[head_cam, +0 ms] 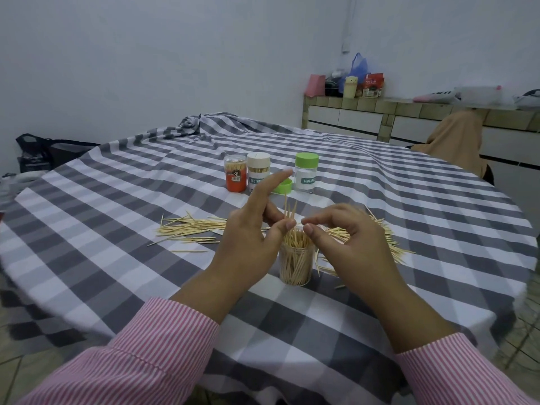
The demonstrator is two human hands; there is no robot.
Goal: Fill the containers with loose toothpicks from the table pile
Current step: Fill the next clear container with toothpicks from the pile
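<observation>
A few toothpicks (289,213), pinched by the left hand (251,244), are best lowered upright into the clear container (295,266); right hand (350,244) loosely curled, empty.

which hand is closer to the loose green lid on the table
Left. The left hand has a raised finger reaching up just in front of the green lid; the right hand sits nearer the camera, beside the open container.

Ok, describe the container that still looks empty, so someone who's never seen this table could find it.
On the round table with the gray and white checked cloth, three small containers stand in a row at the far side, beyond the hands. Take the rightmost one, the clear jar with the green cap. Unlike the orange-bottomed jar and the cream-capped jar, no toothpicks show in it.
</observation>
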